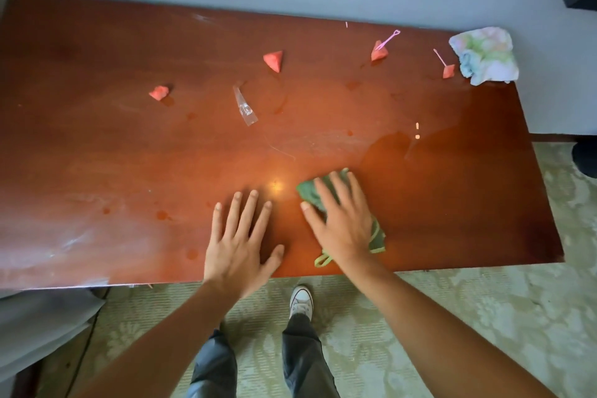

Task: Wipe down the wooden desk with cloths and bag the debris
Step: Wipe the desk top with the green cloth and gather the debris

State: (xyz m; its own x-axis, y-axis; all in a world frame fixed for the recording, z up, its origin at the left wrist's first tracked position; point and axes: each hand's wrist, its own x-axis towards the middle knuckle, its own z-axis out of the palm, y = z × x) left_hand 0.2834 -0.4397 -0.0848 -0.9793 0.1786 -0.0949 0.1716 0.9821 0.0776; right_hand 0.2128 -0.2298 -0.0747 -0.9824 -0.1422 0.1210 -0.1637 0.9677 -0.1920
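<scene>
- While the green cloth point(326, 194) is pressed flat near the wooden desk's point(97, 155) front edge by the right hand point(342, 220), fingers straight, nothing is grasped.
- Left hand point(240, 242) is rested flat, released.
- Cloth is judged soft, light; best gathered at its middle.

We see a reddish-brown wooden desk point(97, 155), glossy and smeared, with a wet patch toward its right side. A crumpled green cloth point(310, 191) lies near the front edge. A pale pastel cloth point(484, 55) sits bunched at the far right corner. Four red watermelon chunks point(274, 60), two with pink picks point(387, 39), and a clear plastic scrap point(245, 106) lie scattered across the back half.
</scene>
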